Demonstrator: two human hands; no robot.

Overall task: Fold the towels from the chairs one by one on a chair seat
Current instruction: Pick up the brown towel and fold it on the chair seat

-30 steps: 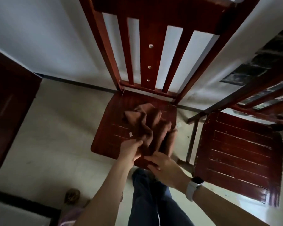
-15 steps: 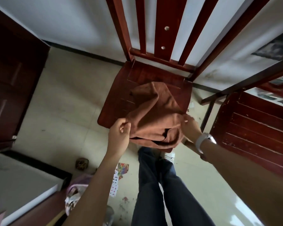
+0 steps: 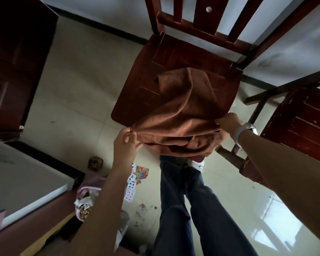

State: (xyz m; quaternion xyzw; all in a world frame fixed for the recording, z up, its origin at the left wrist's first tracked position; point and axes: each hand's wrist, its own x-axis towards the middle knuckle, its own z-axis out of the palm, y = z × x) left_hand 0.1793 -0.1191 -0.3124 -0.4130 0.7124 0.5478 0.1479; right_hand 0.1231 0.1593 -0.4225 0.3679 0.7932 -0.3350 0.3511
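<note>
Left of centre, the left hand (image 3: 126, 143) pinches one near corner of the brown towel (image 3: 181, 115) between thumb and curled fingers; the cloth lies rumpled on the chair seat (image 3: 137, 93) at centre frame, its near edge hanging past the front rim. Right of centre, the right hand (image 3: 228, 122) pinches the opposite corner. This two-corner hold appears meant to stretch the edge taut for flattening before a first fold.

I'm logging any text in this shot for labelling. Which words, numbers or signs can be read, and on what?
No words read anywhere.
Playing cards on the floor: club and red pips show; corner indices too small to read.
Small dark box on the floor: yellowish marks, too blurred to read.
</note>
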